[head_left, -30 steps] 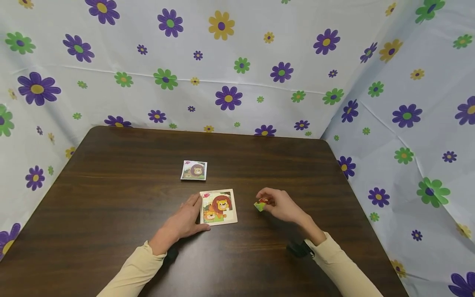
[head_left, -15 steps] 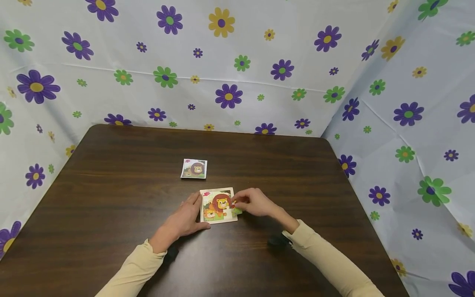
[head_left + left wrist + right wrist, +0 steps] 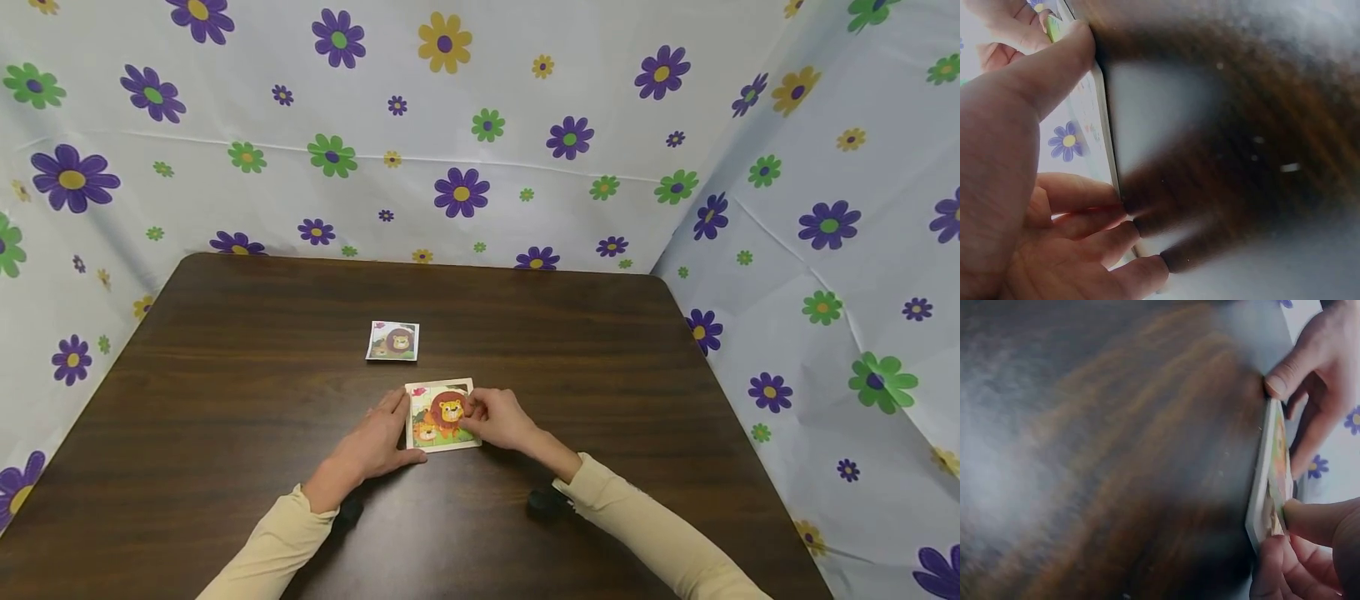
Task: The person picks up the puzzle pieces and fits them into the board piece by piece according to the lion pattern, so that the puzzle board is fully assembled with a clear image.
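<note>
A square lion jigsaw puzzle in a pale wooden tray (image 3: 442, 383) lies on the dark table. My left hand (image 3: 372, 440) steadies it, with outstretched fingers along the left side and the thumb at the near-left corner. At the tray's right side, my right hand (image 3: 501, 420) pinches a green-edged puzzle piece (image 3: 1279, 515) between thumb and fingers. In the right wrist view this piece sits slightly tilted over the near-right part of the tray. The fingers partly cover it in the head view, so whether it is fully seated cannot be told.
A small picture card (image 3: 392, 342) with the same lion scene lies behind the tray. The brown wood-grain table (image 3: 247, 375) extends on all sides. White flower-print cloth (image 3: 510, 100) hangs behind the table and along its sides.
My right hand has carried the puzzle piece leftward from the table on the right to the gap at the tray's near-right part. My left hand has stayed on the tray.
</note>
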